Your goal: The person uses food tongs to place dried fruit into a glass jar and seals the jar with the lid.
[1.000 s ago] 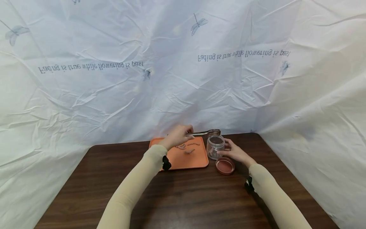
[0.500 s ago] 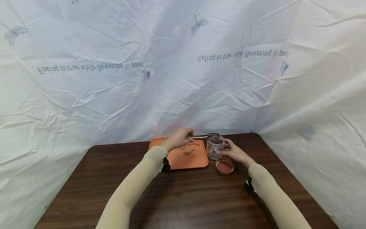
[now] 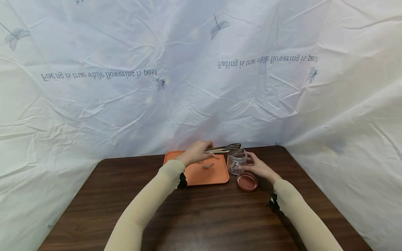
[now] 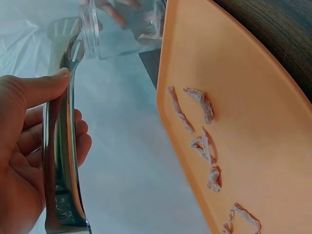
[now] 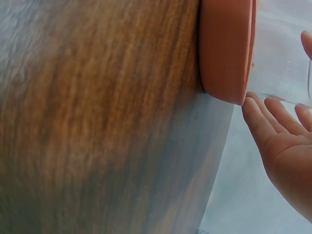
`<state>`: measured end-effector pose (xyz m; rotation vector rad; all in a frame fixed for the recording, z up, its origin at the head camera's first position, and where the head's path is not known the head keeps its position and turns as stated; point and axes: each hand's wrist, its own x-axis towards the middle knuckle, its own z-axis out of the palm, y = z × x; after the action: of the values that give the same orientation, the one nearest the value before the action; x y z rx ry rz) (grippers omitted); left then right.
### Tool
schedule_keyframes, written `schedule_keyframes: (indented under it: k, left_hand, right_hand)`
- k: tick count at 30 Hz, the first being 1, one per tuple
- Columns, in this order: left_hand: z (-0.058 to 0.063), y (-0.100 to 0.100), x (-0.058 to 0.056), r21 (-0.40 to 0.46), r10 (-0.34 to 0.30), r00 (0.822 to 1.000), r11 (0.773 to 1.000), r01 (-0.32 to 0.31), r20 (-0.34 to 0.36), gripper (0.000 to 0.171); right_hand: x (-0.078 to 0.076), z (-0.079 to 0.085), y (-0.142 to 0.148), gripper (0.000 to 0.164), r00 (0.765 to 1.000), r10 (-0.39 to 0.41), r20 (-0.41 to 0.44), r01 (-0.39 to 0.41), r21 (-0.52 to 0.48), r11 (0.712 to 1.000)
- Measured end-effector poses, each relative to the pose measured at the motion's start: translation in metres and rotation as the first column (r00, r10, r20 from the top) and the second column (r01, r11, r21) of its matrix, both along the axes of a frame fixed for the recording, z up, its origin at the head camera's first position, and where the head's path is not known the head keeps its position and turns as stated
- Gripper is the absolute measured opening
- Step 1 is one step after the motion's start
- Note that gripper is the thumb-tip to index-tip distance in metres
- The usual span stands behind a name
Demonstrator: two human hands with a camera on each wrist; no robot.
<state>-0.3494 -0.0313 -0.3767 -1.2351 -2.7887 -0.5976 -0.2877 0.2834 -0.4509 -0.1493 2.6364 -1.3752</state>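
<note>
In the head view, my left hand [image 3: 196, 153] holds metal tongs [image 3: 220, 150] by their arms, with the thumb on one side and the fingers on the other. Their slotted tips are spread apart at the mouth of a clear jar [image 3: 235, 164]; nothing is visibly pinched between them. My right hand [image 3: 260, 169] grips the jar's right side and keeps it upright. Something small and brownish shows inside the jar. Several pale, whitish-coated dried strips [image 4: 199, 105] lie on an orange tray [image 4: 243, 97], below and beside the tongs.
A reddish-brown jar lid [image 3: 247, 182] lies with its hollow side up in front of the jar. The dark wooden table [image 3: 201, 216] extends toward me. A white printed cloth [image 3: 188, 87] hangs just behind the table's far edge.
The tongs have come down from above the jar to its mouth. Their tips, close together half a second ago, are now spread apart. My right hand still holds the jar in place.
</note>
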Motion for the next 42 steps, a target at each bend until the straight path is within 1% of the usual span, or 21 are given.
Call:
schedule_keyframes:
  k: [4,9,12,15,20,23,24,26,30,31,33,36,39,42]
  left_hand:
    - [-0.001,0.001,0.002,0.0,0.01,1.0,1.0,-0.01,0.008,0.036]
    - [0.0,0.0,0.004,0.009,0.03,0.998,0.999,-0.031,0.046,0.047]
    - [0.002,-0.003,0.005,0.023,0.045,0.997,0.999,-0.047,0.068,0.051]
    - [0.007,-0.011,0.007,0.048,0.067,0.994,0.996,-0.071,0.084,0.053]
    - [0.014,-0.033,0.007,0.093,0.113,0.989,0.988,-0.122,0.097,0.057]
    - [0.017,-0.049,0.006,0.1,0.148,0.985,0.983,-0.157,0.087,0.057]
    - [0.018,-0.055,0.006,0.102,0.165,0.982,0.979,-0.174,0.09,0.057]
    - [0.019,-0.067,0.006,0.102,0.197,0.976,0.973,-0.207,0.095,0.057]
    - [0.02,-0.092,0.006,0.092,0.267,0.96,0.957,-0.275,0.086,0.056]
    - [0.021,-0.098,0.006,0.087,0.28,0.957,0.954,-0.286,0.08,0.056]
    - [0.023,-0.109,0.008,0.074,0.306,0.95,0.948,-0.31,0.06,0.056]
    - [0.024,-0.123,0.009,0.065,0.33,0.943,0.941,-0.332,0.043,0.055]
    - [0.021,-0.135,0.009,0.07,0.349,0.936,0.934,-0.351,0.041,0.054]
    - [0.014,-0.145,0.008,0.061,0.363,0.931,0.929,-0.365,0.036,0.055]
  right_hand:
    - [-0.001,-0.002,0.002,0.096,1.0,0.0,0.005,0.0,0.005,1.0]
    - [-0.001,-0.003,0.003,0.096,1.0,0.001,0.004,-0.001,0.007,1.0]
    - [0.0,-0.003,0.004,0.094,1.0,0.007,-0.001,-0.007,-0.001,1.0]
    - [0.004,-0.001,0.003,0.092,1.0,0.014,-0.001,-0.014,-0.012,1.0]
    - [0.008,0.003,0.002,0.093,0.999,0.039,-0.004,-0.039,0.0,0.999]
    - [0.009,0.002,0.004,0.094,0.999,0.034,-0.003,-0.034,0.006,0.999]
    - [0.01,0.003,0.004,0.094,0.999,0.034,0.002,-0.034,-0.002,0.999]
    - [0.016,0.011,0.003,0.095,0.999,0.042,0.014,-0.041,-0.021,0.999]
    - [0.017,0.012,0.002,0.094,0.998,0.05,0.028,-0.049,-0.041,0.998]
    - [0.016,0.011,0.002,0.094,0.998,0.05,0.027,-0.049,-0.033,0.998]
    - [0.012,0.003,0.004,0.094,0.999,0.044,0.019,-0.044,-0.019,0.999]
    - [0.011,0.001,0.005,0.095,0.999,0.038,0.011,-0.038,-0.002,0.999]
    - [0.011,0.002,0.005,0.096,0.999,0.039,0.013,-0.039,0.005,0.999]
    - [0.01,0.002,0.003,0.096,0.999,0.045,0.017,-0.045,0.01,0.999]
